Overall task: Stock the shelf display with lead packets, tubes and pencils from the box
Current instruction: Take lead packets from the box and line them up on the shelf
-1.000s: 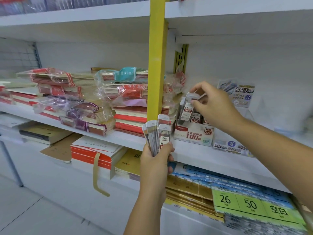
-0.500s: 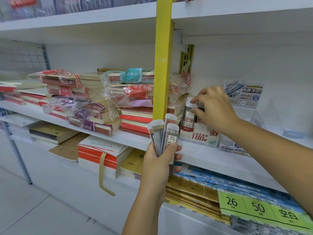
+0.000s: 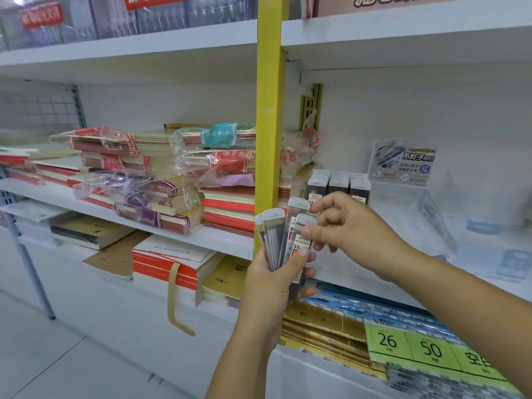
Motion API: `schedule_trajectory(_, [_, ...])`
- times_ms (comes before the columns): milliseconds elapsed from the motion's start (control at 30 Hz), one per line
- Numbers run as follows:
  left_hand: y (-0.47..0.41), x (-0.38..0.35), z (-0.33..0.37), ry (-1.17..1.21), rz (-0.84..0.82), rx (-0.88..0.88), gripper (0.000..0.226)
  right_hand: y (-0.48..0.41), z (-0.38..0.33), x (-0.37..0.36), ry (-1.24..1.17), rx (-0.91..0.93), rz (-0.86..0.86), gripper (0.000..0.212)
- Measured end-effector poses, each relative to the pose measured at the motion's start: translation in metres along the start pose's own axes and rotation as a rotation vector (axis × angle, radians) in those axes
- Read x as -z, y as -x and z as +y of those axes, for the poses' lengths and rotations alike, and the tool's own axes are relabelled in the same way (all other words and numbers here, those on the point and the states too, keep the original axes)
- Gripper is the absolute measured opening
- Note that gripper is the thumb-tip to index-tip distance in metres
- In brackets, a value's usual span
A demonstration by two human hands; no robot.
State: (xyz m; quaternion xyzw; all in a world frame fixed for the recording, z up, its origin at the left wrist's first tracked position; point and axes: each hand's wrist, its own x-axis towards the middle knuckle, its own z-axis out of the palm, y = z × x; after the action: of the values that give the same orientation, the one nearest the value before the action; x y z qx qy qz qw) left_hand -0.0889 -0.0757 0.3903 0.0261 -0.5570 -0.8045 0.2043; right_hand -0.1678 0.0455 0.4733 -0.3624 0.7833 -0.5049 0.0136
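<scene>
On the white middle shelf [image 3: 224, 240], right of the yellow upright post [image 3: 269, 116], the white display box of lead cases [image 3: 338, 184] now stands uncovered with three full rows, because the right hand [image 3: 349, 226] has come back from it since half a second ago. So one case is placed, I judge, and the next follows. The left hand [image 3: 276, 279] is clenched around a fan of flat grey lead packets [image 3: 283, 240], held upright in front of the shelf edge. The right hand's thumb and fingers now pinch the top of the front white-capped packet [image 3: 302, 236] in this fan, ready to draw it out.
</scene>
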Motion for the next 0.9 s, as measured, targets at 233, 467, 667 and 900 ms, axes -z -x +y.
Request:
schedule_trajectory(233, [-0.004,0.008,-0.005,0.018,0.017,0.03,0.044,-0.008,-0.003,0.019,-0.053,-0.009,0.247,0.018])
schedule_trajectory(467, [-0.008,0.014,-0.003,-0.033,0.055,0.004,0.043,-0.04,-0.008,0.046,0.22,0.338,0.518,0.018])
schedule_trajectory(667, [-0.008,0.015,-0.003,-0.047,0.069,-0.001,0.046,-0.056,0.013,0.03,0.469,0.302,0.293,0.017])
schedule_trajectory(900, [-0.009,0.016,-0.002,-0.061,0.075,0.007,0.044,-0.07,0.032,0.029,0.967,0.295,0.369,0.036])
